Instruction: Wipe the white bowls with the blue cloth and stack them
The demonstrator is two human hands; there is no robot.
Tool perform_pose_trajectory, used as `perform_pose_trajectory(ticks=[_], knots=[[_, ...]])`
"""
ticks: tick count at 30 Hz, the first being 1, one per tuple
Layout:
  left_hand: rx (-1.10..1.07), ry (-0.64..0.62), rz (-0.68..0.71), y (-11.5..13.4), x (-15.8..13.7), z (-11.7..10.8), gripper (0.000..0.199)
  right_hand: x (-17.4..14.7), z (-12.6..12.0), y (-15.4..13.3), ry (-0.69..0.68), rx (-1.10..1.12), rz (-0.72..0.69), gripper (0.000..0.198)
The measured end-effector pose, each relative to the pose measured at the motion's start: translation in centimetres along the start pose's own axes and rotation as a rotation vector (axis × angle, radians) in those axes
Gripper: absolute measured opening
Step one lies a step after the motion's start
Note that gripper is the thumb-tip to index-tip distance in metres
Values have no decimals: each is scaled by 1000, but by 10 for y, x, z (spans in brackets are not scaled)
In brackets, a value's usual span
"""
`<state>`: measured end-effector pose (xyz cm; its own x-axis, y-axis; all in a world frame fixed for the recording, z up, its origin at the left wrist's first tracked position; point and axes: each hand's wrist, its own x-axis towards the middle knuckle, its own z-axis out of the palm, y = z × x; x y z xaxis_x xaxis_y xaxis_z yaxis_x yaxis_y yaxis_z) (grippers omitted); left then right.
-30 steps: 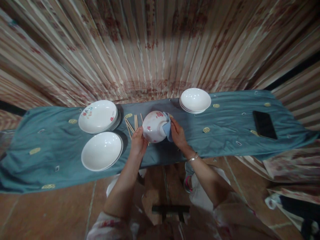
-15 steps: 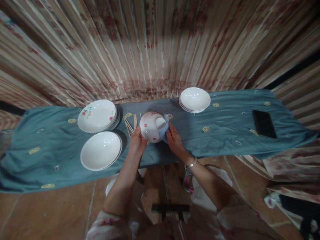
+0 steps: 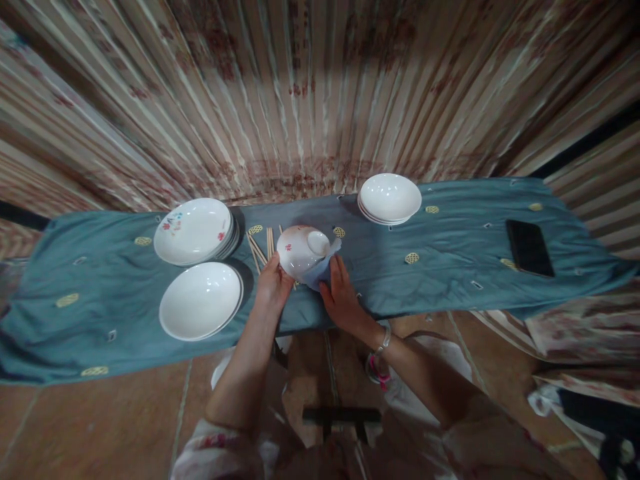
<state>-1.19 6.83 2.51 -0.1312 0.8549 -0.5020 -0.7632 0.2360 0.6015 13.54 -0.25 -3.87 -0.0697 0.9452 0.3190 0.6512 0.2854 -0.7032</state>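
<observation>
A white bowl with small red marks is tipped so that its underside and foot ring face me. My left hand grips its rim at the left. My right hand holds a light blue cloth pressed against the bowl's lower right side. Several wooden chopsticks lie on the cloth-covered table just left of and partly behind the bowl. Further left are a stack of flower-patterned plates and, nearer me, a stack of plain white dishes.
A stack of white bowls stands at the back, right of centre. A black phone lies at the right on the green tablecloth. Behind the table hangs a striped curtain. Below is a tiled floor.
The bowl has tilted and turned slightly in my left hand. My right hand has slid the blue cloth down and to the left along the bowl's side.
</observation>
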Motion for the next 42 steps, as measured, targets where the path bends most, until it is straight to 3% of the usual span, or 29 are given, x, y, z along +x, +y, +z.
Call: perform_pose_trajectory(ticks=[11,17,22,26,37,42], knots=[[-8,21,-2,0,-2,4,26,-24,4,-11,-65,-169,-181,79],[35,-34,7,1,-3,5,20,-21,1,-16,-103,-277,-297,65],[67,-26,-14,1,-8,4,28,-12,-4,-23,-93,-333,-364,57],[98,-55,52,-4,-10,2,8,-1,-8,-30,-80,-374,-405,54],[155,-179,54,-5,-21,7,16,25,-24,-44,-35,-370,-377,46],[204,-214,33,-7,-27,7,9,38,-37,-47,-55,-332,-329,47]])
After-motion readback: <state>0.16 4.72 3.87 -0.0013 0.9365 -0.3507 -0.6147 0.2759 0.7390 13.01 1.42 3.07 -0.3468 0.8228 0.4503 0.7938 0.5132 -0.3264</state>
